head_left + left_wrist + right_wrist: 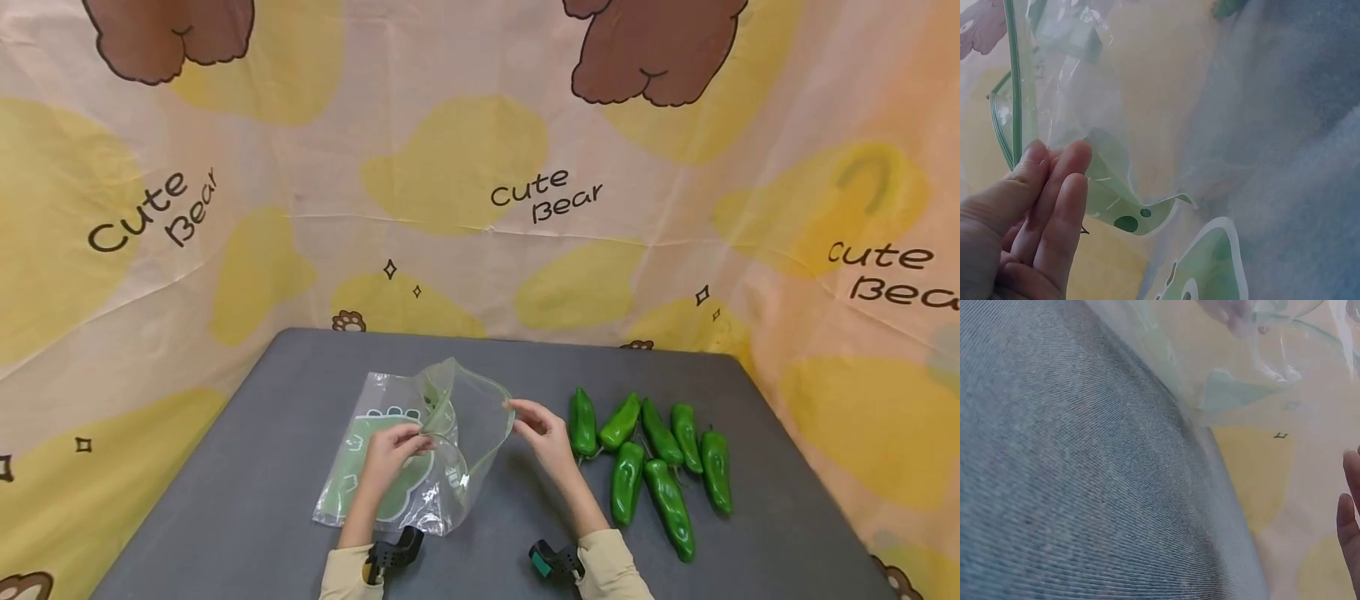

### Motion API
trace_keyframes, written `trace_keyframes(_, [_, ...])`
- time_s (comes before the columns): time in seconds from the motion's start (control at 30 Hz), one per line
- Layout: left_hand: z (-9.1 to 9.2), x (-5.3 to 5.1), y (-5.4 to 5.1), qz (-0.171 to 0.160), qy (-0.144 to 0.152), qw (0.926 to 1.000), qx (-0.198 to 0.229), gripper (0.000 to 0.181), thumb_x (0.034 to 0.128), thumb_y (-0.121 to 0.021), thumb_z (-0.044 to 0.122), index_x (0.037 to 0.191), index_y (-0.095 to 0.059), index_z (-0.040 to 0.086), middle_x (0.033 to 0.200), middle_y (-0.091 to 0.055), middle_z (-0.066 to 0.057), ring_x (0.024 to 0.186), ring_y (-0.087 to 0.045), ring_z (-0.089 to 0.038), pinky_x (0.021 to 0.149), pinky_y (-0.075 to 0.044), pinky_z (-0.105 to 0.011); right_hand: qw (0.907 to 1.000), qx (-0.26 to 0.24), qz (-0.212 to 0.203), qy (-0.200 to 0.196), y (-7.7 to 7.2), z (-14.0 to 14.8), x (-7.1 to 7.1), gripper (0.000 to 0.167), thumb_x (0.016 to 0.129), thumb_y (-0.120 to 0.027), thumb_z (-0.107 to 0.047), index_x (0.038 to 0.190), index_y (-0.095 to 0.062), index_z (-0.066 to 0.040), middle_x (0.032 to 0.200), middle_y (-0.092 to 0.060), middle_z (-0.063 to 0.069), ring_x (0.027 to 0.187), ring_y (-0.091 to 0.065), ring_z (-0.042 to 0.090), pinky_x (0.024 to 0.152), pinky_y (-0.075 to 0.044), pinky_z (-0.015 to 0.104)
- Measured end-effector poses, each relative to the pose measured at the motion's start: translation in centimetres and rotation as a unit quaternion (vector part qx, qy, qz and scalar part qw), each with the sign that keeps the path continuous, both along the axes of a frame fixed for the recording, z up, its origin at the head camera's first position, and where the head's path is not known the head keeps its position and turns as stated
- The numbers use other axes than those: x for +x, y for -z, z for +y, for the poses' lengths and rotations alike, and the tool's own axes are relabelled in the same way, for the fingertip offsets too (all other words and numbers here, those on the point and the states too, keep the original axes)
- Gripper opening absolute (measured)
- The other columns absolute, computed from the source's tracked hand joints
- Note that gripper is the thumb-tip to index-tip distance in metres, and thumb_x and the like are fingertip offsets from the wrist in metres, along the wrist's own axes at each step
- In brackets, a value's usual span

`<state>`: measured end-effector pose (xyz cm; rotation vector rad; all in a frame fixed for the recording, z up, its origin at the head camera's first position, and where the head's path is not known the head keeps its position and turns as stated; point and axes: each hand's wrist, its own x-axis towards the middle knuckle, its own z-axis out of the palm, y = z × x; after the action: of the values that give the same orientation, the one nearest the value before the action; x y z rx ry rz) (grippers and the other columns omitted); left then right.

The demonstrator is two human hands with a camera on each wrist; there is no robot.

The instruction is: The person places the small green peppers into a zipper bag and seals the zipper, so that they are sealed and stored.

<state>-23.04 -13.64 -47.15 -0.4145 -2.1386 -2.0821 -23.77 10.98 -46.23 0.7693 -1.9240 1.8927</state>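
Observation:
A clear zip bag (471, 417) with green printing is held up over the grey table, its mouth spread wide. My left hand (393, 450) pinches the near-left edge of that mouth between thumb and fingers; the left wrist view shows this hand (1035, 219) by the green zip strip (1015, 94). On the other side, my right hand (542, 433) holds the right edge of the mouth with thumb and fingertips. Only a few fingers (1349, 515) of it enter the right wrist view. Nothing shows inside the bag.
Several green peppers (626, 483) lie in a loose group on the table (247, 500), right of my right hand. Another flat clear bag part with a green print (352, 450) lies under my left hand. A patterned cloth (450, 183) hangs behind the table.

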Motion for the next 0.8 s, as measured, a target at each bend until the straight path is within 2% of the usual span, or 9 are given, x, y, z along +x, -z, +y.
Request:
trace_keyframes(0.2, [0.2, 0.1, -0.3, 0.003, 0.003, 1.0000, -0.002, 0.009, 0.0805, -0.051, -0.019, 0.088, -0.055, -0.023, 0.080, -0.060, -0.032, 0.066, -0.065, -0.018, 0.064, -0.054, -0.032, 0.9996, -0.018, -0.011, 0.020, 0.3, 0.2, 0.4, 0.035, 0.080, -0.053, 0.019, 0.114, -0.047, 0.018, 0.098, -0.055, 0.035, 0.075, -0.062, 0.019, 0.066, -0.053, 0.026])
trace_keyframes(0.37, [0.1, 0.0, -0.7, 0.019, 0.005, 0.9998, 0.004, 0.010, 0.0800, -0.052, -0.019, 0.088, -0.056, -0.023, 0.078, -0.060, -0.031, 0.066, -0.065, -0.018, 0.063, -0.054, -0.032, 0.9992, -0.031, -0.021, 0.011, 0.3, 0.7, 0.7, 0.031, 0.081, -0.051, 0.020, 0.111, -0.044, 0.022, 0.100, -0.052, 0.038, 0.068, -0.059, 0.029, 0.063, -0.053, 0.035])
trace_keyframes(0.47, [0.1, 0.0, -0.9, 0.027, 0.005, 0.9996, 0.006, 0.008, 0.0798, -0.053, -0.018, 0.085, -0.056, -0.022, 0.076, -0.061, -0.029, 0.065, -0.064, -0.014, 0.061, -0.054, -0.029, 0.9993, -0.002, -0.032, 0.018, 0.0, 1.3, 0.9, 0.030, 0.082, -0.053, 0.016, 0.111, -0.047, 0.020, 0.102, -0.053, 0.035, 0.074, -0.059, 0.031, 0.066, -0.053, 0.038])
trace_keyframes(0.6, [0.3, 0.1, -0.9, 0.041, 0.004, 0.9992, -0.003, 0.004, 0.0794, -0.055, -0.017, 0.080, -0.058, -0.020, 0.073, -0.062, -0.027, 0.064, -0.064, -0.013, 0.060, -0.055, -0.032, 0.9954, 0.067, -0.053, 0.043, -0.4, 2.6, 1.2, 0.027, 0.083, -0.057, 0.008, 0.110, -0.054, 0.013, 0.104, -0.058, 0.026, 0.087, -0.058, 0.032, 0.071, -0.051, 0.031])
trace_keyframes(0.7, [0.3, -0.1, 0.2, 0.042, -0.009, 0.9990, -0.010, 0.004, 0.0794, -0.057, -0.014, 0.078, -0.060, -0.016, 0.072, -0.062, -0.025, 0.063, -0.064, -0.018, 0.059, -0.054, -0.037, 0.9925, 0.089, -0.062, 0.057, -0.6, 3.9, 1.2, 0.026, 0.084, -0.058, 0.006, 0.108, -0.055, 0.012, 0.104, -0.059, 0.025, 0.092, -0.055, 0.038, 0.071, -0.050, 0.026])
trace_keyframes(0.8, [-0.1, -1.9, 3.1, 0.055, -0.018, 0.9983, -0.011, 0.007, 0.0813, -0.062, -0.002, 0.078, -0.063, -0.008, 0.071, -0.065, -0.015, 0.063, -0.064, -0.019, 0.058, -0.055, -0.034, 0.9878, 0.120, -0.034, 0.094, -0.9, 5.3, 1.0, 0.024, 0.082, -0.059, 0.006, 0.106, -0.058, 0.010, 0.101, -0.060, 0.023, 0.082, -0.057, 0.035, 0.060, -0.049, 0.024])
